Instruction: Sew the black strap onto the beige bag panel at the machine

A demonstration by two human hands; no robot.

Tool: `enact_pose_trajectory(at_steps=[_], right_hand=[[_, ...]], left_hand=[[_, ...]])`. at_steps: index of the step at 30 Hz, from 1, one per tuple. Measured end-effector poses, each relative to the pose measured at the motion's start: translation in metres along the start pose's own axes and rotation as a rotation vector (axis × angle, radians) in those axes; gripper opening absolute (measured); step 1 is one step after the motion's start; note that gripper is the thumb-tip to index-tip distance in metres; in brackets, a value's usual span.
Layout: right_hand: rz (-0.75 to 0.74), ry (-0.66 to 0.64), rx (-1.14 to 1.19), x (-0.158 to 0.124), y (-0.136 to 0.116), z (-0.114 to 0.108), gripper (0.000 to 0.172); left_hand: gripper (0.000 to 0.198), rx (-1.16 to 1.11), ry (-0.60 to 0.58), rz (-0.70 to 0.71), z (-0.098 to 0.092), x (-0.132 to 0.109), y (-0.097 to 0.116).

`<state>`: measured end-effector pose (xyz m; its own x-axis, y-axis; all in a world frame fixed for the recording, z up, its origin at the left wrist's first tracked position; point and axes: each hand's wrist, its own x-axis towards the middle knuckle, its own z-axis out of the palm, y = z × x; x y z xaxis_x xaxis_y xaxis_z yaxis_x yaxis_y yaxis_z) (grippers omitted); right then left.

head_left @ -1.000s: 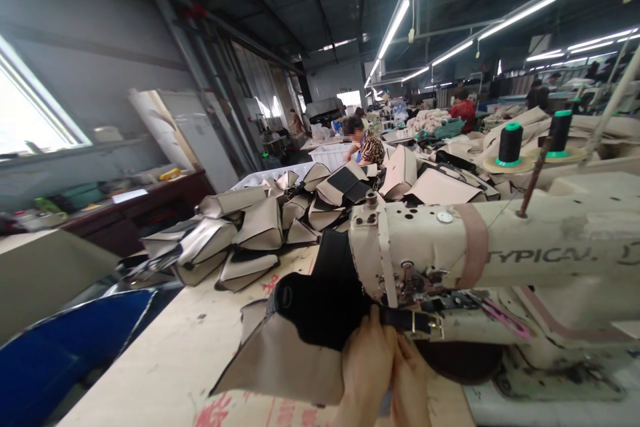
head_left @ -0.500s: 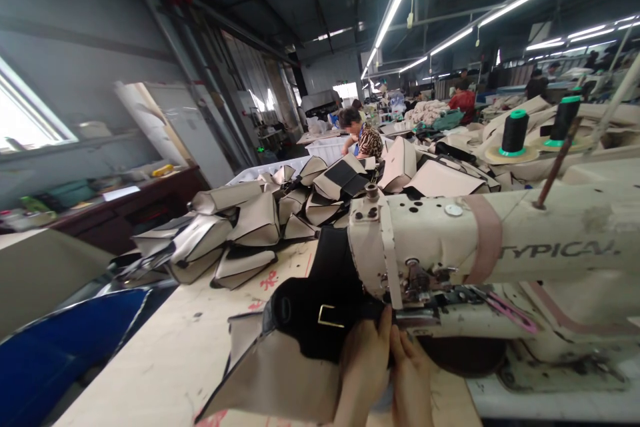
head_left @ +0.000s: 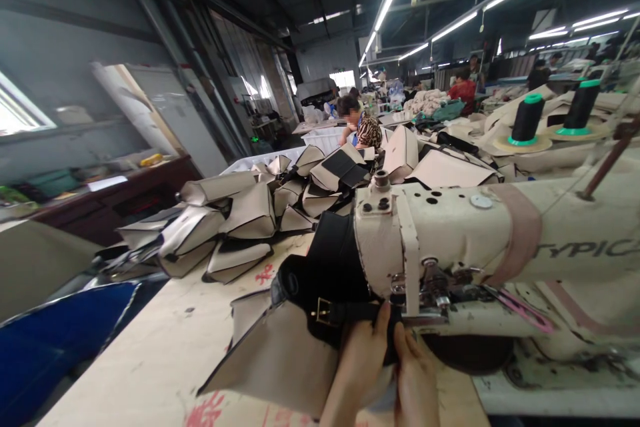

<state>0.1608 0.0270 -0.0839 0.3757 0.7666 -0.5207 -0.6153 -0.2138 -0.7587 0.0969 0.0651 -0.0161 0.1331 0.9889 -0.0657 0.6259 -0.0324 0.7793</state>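
Note:
A beige bag (head_left: 285, 353) with black edging lies on the table, its black flap (head_left: 333, 247) reaching under the head of a sewing machine (head_left: 450, 227). Across the flap runs a black strap (head_left: 350, 312) with a gold buckle (head_left: 321, 311). My left hand (head_left: 365, 350) presses the strap and bag edge beside the presser area, thumb and fingers closed. Right next to it, my right hand (head_left: 416, 363) pinches the black edge of the same bag, close to the machine's narrow arm. The needle itself is hidden behind the machine head's front parts.
Several beige-and-black bags (head_left: 250, 210) are heaped behind the table (head_left: 135, 353). Pink-handled snips (head_left: 525, 310) rest on the machine. Black thread spools (head_left: 527, 120) stand behind it. A blue container (head_left: 55, 347) is at the left, and a co-worker (head_left: 367, 130) sits beyond the heap.
The view has shifted, so the machine appears farther right and nearer. The buckle has turned and the strap through it now shows. Both hands keep hold of the bag beside the machine.

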Motion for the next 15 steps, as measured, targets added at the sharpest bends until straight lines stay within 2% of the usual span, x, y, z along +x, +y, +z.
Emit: enact_pose_trajectory(at_steps=[4,8,11,15], right_hand=[[0.001,-0.052,0.119,-0.003,-0.002,-0.001,0.069],[-0.021,-0.096,0.228,-0.012,-0.01,0.005,0.06],[-0.044,-0.072,0.221,-0.013,-0.011,0.006,0.054],[0.006,-0.034,0.176,-0.01,-0.009,0.006,0.056]], left_hand=[[0.038,0.016,0.018,0.016,0.001,0.0,-0.002],[0.039,0.005,0.017,0.027,0.002,0.0,-0.001],[0.042,0.032,0.024,-0.003,0.001,0.0,-0.001],[0.042,0.055,0.034,0.01,0.001,0.0,0.0]])
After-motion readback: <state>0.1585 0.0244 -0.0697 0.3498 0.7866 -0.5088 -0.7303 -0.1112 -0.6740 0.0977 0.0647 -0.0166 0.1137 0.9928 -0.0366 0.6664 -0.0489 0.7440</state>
